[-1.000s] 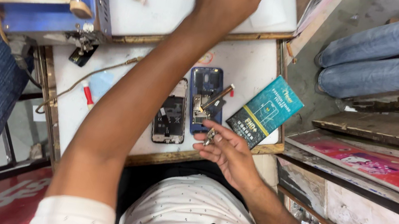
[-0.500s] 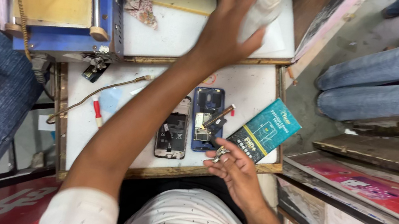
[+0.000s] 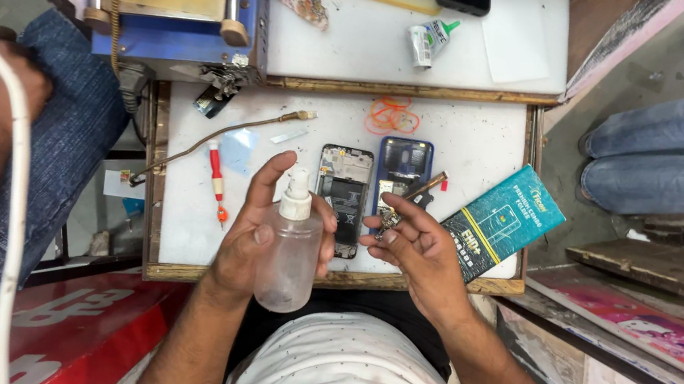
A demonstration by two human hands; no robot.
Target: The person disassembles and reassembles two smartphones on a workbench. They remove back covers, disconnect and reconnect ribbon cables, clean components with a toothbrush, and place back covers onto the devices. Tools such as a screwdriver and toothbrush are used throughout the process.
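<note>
Left hand (image 3: 249,237) wrapped around a clear spray bottle (image 3: 288,252), held upright above the near edge of the white worktop (image 3: 467,139), thumb up beside the white pump. Right hand (image 3: 419,249) palm up just beside it, fingers loosely curled, pinching small metal bits (image 3: 387,220). Just beyond, two opened phones: black one (image 3: 342,192), blue-framed one (image 3: 404,170). Teal box (image 3: 500,220) to the right, red screwdriver (image 3: 217,182) to the left.
</note>
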